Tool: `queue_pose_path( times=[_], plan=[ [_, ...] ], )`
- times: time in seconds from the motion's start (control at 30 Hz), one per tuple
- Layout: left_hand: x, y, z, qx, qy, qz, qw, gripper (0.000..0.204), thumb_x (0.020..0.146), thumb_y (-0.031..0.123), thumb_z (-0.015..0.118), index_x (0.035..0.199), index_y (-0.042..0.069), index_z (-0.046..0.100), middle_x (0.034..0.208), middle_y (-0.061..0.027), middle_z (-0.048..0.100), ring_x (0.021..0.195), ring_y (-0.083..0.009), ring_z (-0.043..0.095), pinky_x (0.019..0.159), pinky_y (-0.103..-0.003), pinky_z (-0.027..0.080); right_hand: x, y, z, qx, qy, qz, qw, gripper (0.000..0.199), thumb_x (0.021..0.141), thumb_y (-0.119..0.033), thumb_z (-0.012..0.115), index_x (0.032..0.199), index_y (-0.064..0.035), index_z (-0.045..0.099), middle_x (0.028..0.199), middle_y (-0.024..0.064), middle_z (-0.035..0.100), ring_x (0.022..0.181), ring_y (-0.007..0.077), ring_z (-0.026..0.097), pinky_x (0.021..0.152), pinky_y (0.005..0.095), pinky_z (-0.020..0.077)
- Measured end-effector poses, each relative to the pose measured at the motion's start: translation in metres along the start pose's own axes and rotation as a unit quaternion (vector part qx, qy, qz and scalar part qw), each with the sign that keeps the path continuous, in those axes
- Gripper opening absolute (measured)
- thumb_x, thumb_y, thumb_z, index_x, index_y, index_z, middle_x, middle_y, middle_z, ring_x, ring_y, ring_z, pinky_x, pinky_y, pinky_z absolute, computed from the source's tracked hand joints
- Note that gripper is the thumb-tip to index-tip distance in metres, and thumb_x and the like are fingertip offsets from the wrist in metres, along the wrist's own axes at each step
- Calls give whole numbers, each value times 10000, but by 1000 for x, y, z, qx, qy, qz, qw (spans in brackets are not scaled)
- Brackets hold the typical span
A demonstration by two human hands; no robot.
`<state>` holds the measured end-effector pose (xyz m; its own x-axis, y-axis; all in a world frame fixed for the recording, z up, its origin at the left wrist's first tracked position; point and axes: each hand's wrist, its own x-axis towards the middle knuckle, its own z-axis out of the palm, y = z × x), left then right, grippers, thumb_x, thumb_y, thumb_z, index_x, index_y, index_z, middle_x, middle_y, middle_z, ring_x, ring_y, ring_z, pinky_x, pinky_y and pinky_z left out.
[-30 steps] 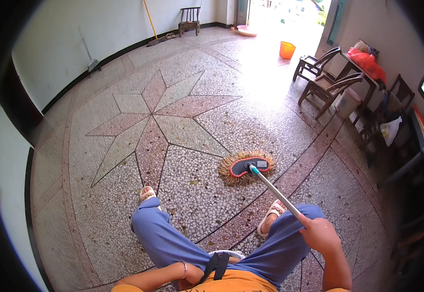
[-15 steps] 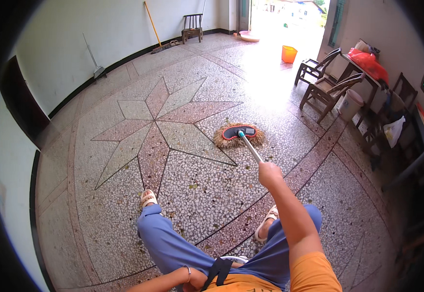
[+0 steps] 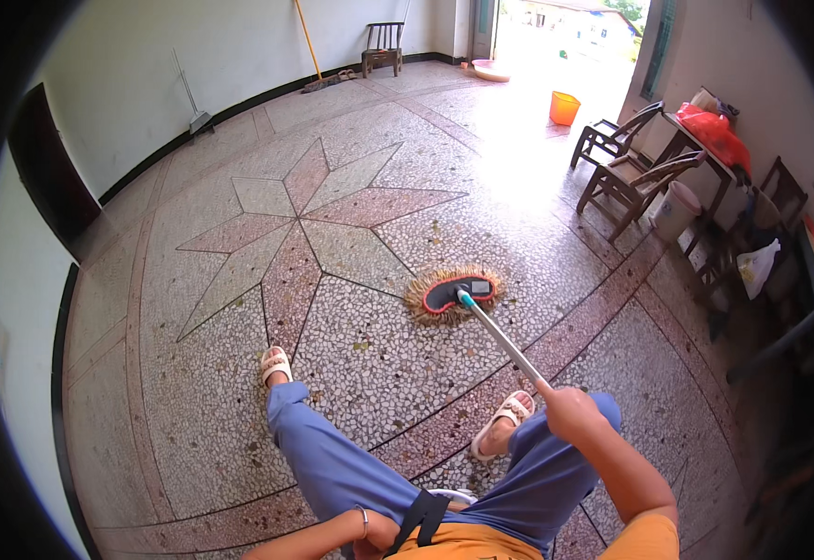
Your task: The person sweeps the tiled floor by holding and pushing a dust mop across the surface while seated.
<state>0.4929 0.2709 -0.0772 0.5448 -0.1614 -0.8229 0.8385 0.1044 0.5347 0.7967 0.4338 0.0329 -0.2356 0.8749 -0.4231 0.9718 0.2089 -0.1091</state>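
My right hand (image 3: 573, 414) is wrapped round the pale metal handle (image 3: 510, 347) of a mop. Its flat head (image 3: 452, 295), dark with a red edge and a shaggy tan fringe, lies on the speckled stone floor ahead of me. A teal joint (image 3: 466, 298) links handle and head. Low in front of my waist, my left hand (image 3: 379, 532) rests near a dangling black strap (image 3: 420, 525); its fingers are hidden. Between my thighs shows part of a white rim (image 3: 454, 497), its kind unclear.
An orange bucket (image 3: 564, 108) and a pink basin (image 3: 491, 71) stand by the bright doorway. Wooden chairs (image 3: 636, 185), a white bucket (image 3: 676, 211) and a table with a red bag (image 3: 713, 133) line the right. Along the far wall are a dustpan (image 3: 200, 120) and another mop (image 3: 310, 42).
My right hand has pulled back toward me and slightly right. The mop head has slid nearer along the floor and turned a little. My left hand stays at my waist.
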Motion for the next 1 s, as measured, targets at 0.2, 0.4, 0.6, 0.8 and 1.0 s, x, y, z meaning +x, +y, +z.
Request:
queue_pose_path(
  times=[0.2,0.4,0.6,0.8,1.0],
  plan=[
    [12,16,0,-4,-25,14,1000,311,783,102,504,1055,-42,553,913,-164,629,761,-263,634,657,-370,514,-78,1,-51,23,-71,40,996,461,784,-130,550,1233,-156,449,811,188,603,787,339,589,670,424,457],
    [60,-5,12,-102,-74,-63,990,258,766,159,552,959,1,618,847,-97,645,788,-234,611,695,-371,471,-26,3,-20,34,59,-33,997,295,783,-100,503,1070,-42,545,755,173,610,744,334,603,632,436,473],
    [45,19,22,95,116,-1,989,243,698,81,478,842,-54,620,814,-197,634,704,-288,631,601,-373,501,115,4,31,51,118,-58,990,340,790,-59,466,1127,-59,504,783,199,611,769,347,609,659,436,485],
    [35,37,22,-21,514,72,855,258,824,190,472,971,26,605,746,-139,634,669,-255,622,631,-343,482,133,-25,108,62,60,9,996,522,842,-108,460,1338,-89,297,933,224,588,863,354,606,721,404,504],
    [52,79,19,-243,575,209,753,445,904,280,452,1262,29,374,993,-114,577,860,-165,577,715,-292,463,13,-35,130,155,5,-58,986,584,789,-114,511,1311,15,281,880,254,580,796,397,593,686,469,469]
  ],
)
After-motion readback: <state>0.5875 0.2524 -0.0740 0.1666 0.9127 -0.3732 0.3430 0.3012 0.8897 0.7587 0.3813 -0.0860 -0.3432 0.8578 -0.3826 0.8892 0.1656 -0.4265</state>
